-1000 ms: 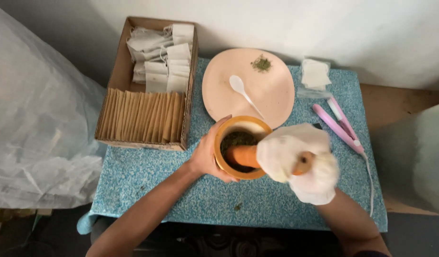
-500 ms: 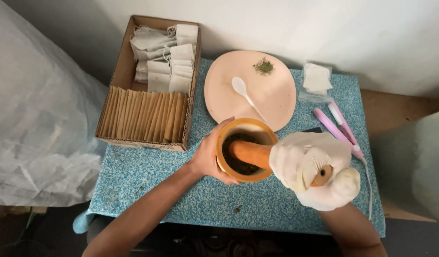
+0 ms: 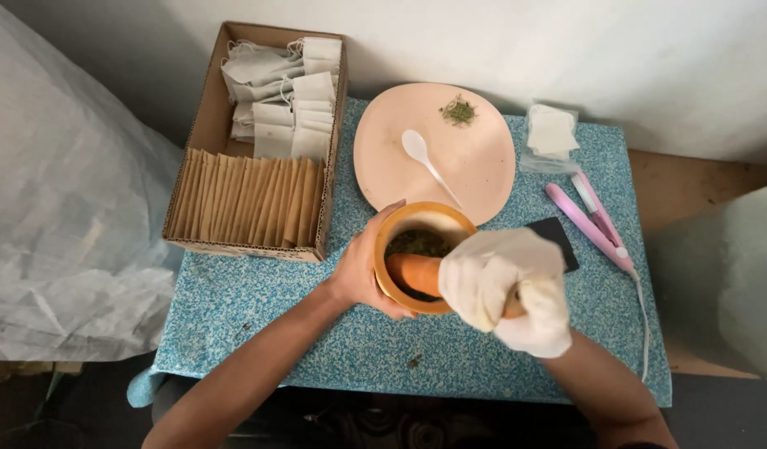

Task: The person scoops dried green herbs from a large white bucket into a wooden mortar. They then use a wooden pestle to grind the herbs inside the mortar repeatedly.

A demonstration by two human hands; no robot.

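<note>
One wooden mortar (image 3: 422, 256) on blue table (image 3: 259, 316), green herbs inside. Bare left hand (image 3: 368, 270) cups its side. Gloved right hand (image 3: 506, 287) fist-clamped round one pestle (image 3: 413, 272). One pink plate (image 3: 475, 166), one white spoon (image 3: 425, 160), one cardboard box (image 3: 202, 125).

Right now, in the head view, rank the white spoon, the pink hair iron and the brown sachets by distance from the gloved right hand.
From the right hand:
1. Pink hair iron, just right of it.
2. White spoon, on the plate behind.
3. Brown sachets, boxed, far left.
</note>
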